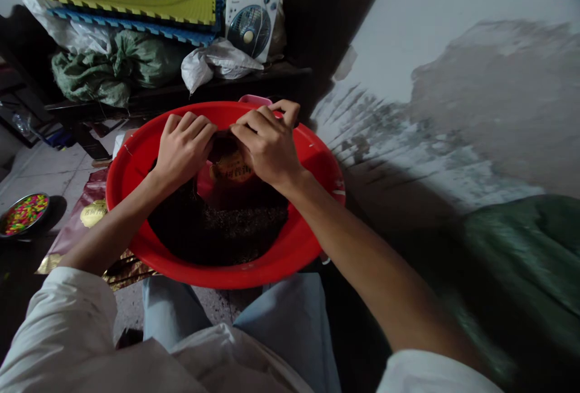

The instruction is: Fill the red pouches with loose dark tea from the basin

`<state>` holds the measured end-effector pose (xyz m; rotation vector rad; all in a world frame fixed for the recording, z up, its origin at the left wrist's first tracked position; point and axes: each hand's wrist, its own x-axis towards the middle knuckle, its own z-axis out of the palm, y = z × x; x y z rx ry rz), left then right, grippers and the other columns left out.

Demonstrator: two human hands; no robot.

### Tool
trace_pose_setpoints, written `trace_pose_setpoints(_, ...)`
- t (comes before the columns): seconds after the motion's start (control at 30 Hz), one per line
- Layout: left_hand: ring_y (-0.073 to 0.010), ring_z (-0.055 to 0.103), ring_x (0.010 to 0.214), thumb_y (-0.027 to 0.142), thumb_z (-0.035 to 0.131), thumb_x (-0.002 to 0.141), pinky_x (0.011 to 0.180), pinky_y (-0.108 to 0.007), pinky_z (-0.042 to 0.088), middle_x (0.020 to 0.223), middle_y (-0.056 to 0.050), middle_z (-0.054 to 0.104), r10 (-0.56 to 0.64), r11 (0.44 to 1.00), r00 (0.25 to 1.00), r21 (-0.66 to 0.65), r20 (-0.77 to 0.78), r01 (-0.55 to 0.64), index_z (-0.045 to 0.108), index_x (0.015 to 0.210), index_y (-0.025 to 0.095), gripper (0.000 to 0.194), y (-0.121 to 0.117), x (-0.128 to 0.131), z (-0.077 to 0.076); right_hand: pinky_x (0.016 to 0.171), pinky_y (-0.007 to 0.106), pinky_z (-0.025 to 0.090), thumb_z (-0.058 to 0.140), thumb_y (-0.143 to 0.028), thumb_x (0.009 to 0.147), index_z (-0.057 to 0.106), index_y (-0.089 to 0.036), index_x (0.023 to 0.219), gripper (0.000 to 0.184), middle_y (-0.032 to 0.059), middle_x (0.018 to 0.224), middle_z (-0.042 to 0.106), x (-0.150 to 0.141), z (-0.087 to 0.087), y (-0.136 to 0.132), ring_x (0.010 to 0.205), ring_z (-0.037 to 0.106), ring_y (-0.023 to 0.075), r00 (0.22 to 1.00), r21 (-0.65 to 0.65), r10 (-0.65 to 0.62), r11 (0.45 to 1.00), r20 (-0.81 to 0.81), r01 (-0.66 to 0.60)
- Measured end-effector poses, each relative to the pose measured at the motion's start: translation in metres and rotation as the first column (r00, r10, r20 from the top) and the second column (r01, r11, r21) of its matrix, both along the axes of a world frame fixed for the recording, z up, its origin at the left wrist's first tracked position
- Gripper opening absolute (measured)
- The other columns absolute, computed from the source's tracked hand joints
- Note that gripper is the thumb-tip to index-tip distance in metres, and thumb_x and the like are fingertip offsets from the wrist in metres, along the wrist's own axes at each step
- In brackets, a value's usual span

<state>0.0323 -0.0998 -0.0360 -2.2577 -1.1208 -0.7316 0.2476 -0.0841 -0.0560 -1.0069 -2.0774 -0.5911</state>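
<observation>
A dark red printed bag (222,192) with a gold label stands in a big red plastic basin (317,163). Its top edge is pinched between the fingers of my left hand (185,144) on one side and my right hand (267,144) on the other. Both hands are closed, a short way apart, over the far half of the basin. Dark loose material (217,239) like fine leaves or grains lies in the basin around the bag's lower part. Whether the bag holds anything is hidden from me.
Maroon bags with gold print (90,215) lie left of the basin. A metal bowl of bright coloured pieces (25,215) sits farther left. Behind are a box fan (249,28), yellow and blue foam mats (136,6) and green sacks (113,64). A peeling wall (453,79) rises to the right.
</observation>
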Motion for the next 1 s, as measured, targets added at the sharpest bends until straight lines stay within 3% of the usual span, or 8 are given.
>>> trace_pose_setpoints(0.43,-0.0307,0.067,0.114,0.032,0.037,0.118,0.107,-0.050,0.051,0.115,-0.014,0.073,0.013,0.999,0.998,0.033,-0.062,-0.011,0.068,0.119,0.018,0.034,0.005,0.004,-0.008,0.106,0.052,0.038,0.044,-0.020,0.115,0.076,-0.024,0.105,0.034,0.0073,0.107,0.074,-0.005,-0.004,-0.001,0.102,0.060,0.0253,0.999,0.000,0.047,0.999,-0.021,-0.047)
trace_pose_setpoints(0.77,-0.0334,0.066,0.119,0.031,0.040,0.117,0.108,-0.052,0.049,0.118,-0.014,0.073,0.069,0.997,0.997,-0.019,-0.027,-0.069,0.068,0.119,0.019,0.030,0.000,0.002,0.003,0.104,0.052,0.042,0.045,-0.019,0.113,0.075,-0.025,0.123,0.032,0.0094,0.117,0.071,-0.007,0.003,-0.007,0.110,0.061,0.0285,0.998,-0.038,0.019,0.999,-0.052,-0.021)
trace_pose_setpoints(1.0,-0.0360,0.064,0.125,0.029,0.046,0.114,0.110,-0.055,0.049,0.120,-0.014,0.073,0.054,0.998,0.998,-0.021,0.043,-0.053,0.068,0.122,0.021,0.025,0.000,-0.004,0.003,0.101,0.054,0.045,0.047,-0.012,0.107,0.076,-0.023,0.122,0.034,0.0112,0.112,0.070,-0.002,0.003,-0.004,0.109,0.062,0.0306,0.995,-0.052,0.005,0.999,-0.095,-0.010)
